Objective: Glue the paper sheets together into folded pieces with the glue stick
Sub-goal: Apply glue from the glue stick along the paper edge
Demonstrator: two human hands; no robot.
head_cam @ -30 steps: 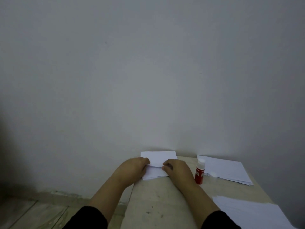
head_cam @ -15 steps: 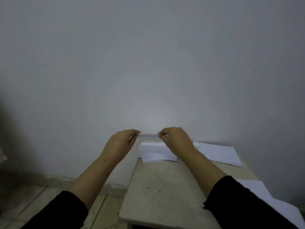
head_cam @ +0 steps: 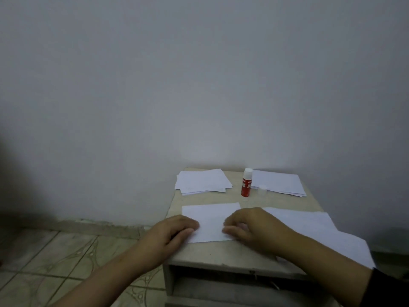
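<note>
Both hands have come back from the far stack and are now resting on a single paper sheet (head_cam: 211,220) lying on the bench (head_cam: 221,251), left hand (head_cam: 174,231) flat with fingers straight, right hand (head_cam: 250,227) with fingers curled onto its near edge; the glue stick (head_cam: 246,182) is standing well beyond

matt paper sheet (head_cam: 212,220), worn stone-like table (head_cam: 221,253)

On the desk (head_cam: 221,251), a paper sheet (head_cam: 210,220) lies near the front edge, the left hand (head_cam: 174,231) on its left end, the right hand (head_cam: 250,224) on its right. At the back-left corner sits a paper stack (head_cam: 202,181); the glue stick (head_cam: 246,181) stands upright right of it, its cap (head_cam: 262,188) (beside it) before another stack (head_cam: 276,182) at the back-right corner. More sheets (head_cam: 314,227) lie along the right edge.
</note>
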